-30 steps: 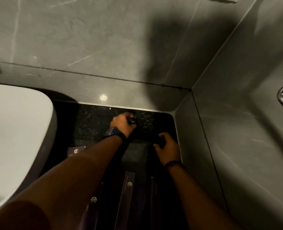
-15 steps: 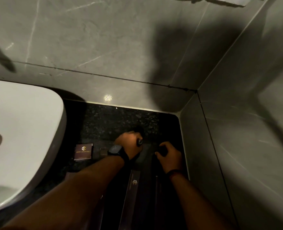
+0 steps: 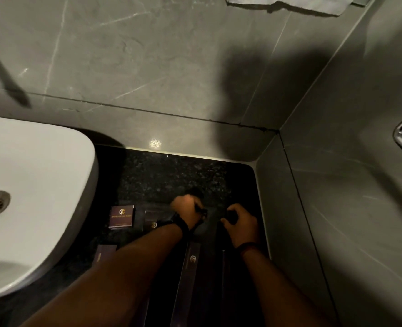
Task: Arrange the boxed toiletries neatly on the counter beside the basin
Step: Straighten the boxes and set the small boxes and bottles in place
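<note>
Dark speckled desk (image 3: 162, 175) in the corner, white basin (image 3: 30, 197) as reference on its left side. Left hand (image 3: 187, 208) sits right of the basin toward the back of the desk, fingers curled shut around a small dark item; too dim to identify it, only a glint at the fist's right edge. Black watch (image 3: 180, 224) on that wrist. Right hand (image 3: 242, 224) is further right of the basin, near the side wall, also closed on something small and dark; can't tell what. Thin dark band (image 3: 248, 246) on that wrist. Hands are close but apart. Boxed toiletries: square box (image 3: 121, 217) with a gold logo lies flat just right of the basin's rim; second small box (image 3: 152, 219) sits just right of it, partly covered by the left wrist. A third box (image 3: 105, 253) is nearer the camera, close to the basin's front curve, half hidden by the left forearm. Long narrow box (image 3: 189, 274) with a logo runs front-to-back between the two forearms; another long dark box (image 3: 226, 279) lies parallel to its right, edges hard to make out in shadow.
</note>
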`<control>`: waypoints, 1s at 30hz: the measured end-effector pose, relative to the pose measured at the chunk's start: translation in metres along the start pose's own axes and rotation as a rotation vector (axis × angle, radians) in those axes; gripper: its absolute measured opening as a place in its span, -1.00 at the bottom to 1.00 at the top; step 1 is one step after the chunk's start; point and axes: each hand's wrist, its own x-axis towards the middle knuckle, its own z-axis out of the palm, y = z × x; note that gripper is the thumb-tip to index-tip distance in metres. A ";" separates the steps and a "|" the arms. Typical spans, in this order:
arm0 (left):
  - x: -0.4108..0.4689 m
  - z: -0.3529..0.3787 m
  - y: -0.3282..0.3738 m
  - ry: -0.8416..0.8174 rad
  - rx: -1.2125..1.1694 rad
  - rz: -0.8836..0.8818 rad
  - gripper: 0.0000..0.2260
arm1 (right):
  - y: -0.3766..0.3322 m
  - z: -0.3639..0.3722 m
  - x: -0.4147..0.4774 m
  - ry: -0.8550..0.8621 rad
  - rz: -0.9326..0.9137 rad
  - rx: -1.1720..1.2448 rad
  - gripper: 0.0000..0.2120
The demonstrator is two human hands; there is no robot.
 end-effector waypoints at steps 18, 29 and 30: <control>-0.028 0.000 0.008 0.055 -0.194 0.117 -0.70 | -0.007 -0.003 0.003 -0.090 -0.020 -0.057 -0.80; -0.078 -0.017 -0.014 0.062 -0.045 -0.002 -0.43 | -0.002 -0.027 -0.062 0.119 0.078 -0.061 -0.58; -0.088 -0.020 -0.014 0.033 -0.018 -0.009 -0.44 | -0.001 -0.031 -0.070 0.102 0.079 -0.067 -0.63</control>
